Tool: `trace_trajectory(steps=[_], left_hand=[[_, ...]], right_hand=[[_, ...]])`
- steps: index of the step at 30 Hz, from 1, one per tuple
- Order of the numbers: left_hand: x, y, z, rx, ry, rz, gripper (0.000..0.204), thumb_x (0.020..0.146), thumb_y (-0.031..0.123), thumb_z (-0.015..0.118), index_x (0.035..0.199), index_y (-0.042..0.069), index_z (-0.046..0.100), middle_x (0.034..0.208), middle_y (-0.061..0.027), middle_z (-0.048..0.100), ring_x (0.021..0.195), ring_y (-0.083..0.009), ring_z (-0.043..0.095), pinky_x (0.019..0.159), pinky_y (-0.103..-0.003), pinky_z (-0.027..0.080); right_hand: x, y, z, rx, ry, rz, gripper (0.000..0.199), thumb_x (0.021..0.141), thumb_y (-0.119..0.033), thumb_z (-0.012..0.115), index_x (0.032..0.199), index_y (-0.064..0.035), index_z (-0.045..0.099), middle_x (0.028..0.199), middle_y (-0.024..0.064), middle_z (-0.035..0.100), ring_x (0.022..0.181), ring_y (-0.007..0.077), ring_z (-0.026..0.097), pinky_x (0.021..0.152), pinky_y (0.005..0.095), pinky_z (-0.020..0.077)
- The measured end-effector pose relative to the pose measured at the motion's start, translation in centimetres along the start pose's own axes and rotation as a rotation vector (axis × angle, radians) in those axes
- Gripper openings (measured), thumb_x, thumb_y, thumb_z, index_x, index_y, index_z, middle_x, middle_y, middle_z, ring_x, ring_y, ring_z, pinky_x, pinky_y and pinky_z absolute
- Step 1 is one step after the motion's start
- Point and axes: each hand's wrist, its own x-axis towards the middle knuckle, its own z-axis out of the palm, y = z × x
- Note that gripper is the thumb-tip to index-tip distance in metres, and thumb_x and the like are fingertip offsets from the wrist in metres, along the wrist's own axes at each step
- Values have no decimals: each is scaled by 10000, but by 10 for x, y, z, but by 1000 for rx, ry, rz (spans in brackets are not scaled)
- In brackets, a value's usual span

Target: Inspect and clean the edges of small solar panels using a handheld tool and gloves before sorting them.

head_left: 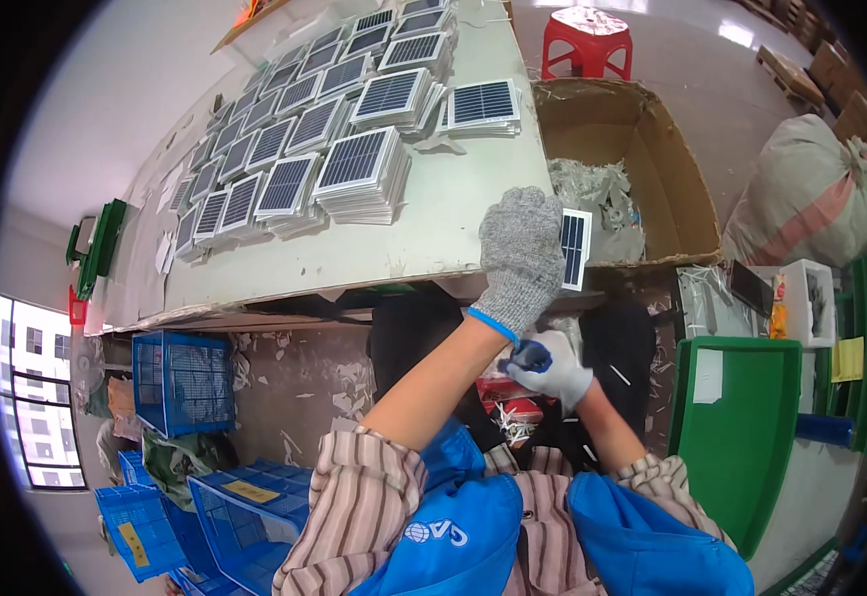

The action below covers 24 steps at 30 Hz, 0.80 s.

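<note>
My left hand, in a grey knitted glove with a blue cuff, is raised at the table's near right corner. It grips a small solar panel with dark cells and a white border, held upright beside the cardboard box. Lower down, over my lap, my right hand wears a white glove. Its fingers are curled around something dark blue that I cannot make out. Stacks of similar solar panels cover much of the white table, and a shorter pile lies at its right edge.
A cardboard box with white scraps adjoins the table. Right of me are a green tray and a white foam box. Blue crates stand at left. Farther off are a red stool and a bulging sack.
</note>
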Motion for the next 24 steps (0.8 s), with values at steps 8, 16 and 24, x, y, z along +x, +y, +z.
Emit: trace_trajectory(steps=[8, 16, 24], left_hand=[[7, 12, 0, 18, -59, -25, 242, 825, 215, 570, 1008, 67, 626, 917, -136, 583, 920, -323, 553, 773, -462, 443], [15, 8, -18, -178, -101, 149, 250, 777, 223, 622, 991, 93, 620, 932, -118, 570, 926, -295, 556, 786, -423, 447], [-3, 3, -2, 12, 43, 68, 203, 756, 186, 606, 920, 69, 588, 897, -134, 553, 916, -314, 541, 819, -448, 428]], right_hand=[[62, 62, 20, 300, 1214, 178, 327, 845, -46, 612, 1141, -54, 474, 1028, 93, 627, 893, 215, 629, 770, 347, 500], [89, 106, -20, 1993, 563, -230, 377, 999, -290, 337, 1220, -44, 519, 1106, 101, 612, 951, 236, 623, 863, 375, 519], [34, 57, -33, 904, 805, 110, 131, 747, -32, 650, 875, -9, 633, 780, 25, 660, 704, 87, 599, 663, 258, 485]])
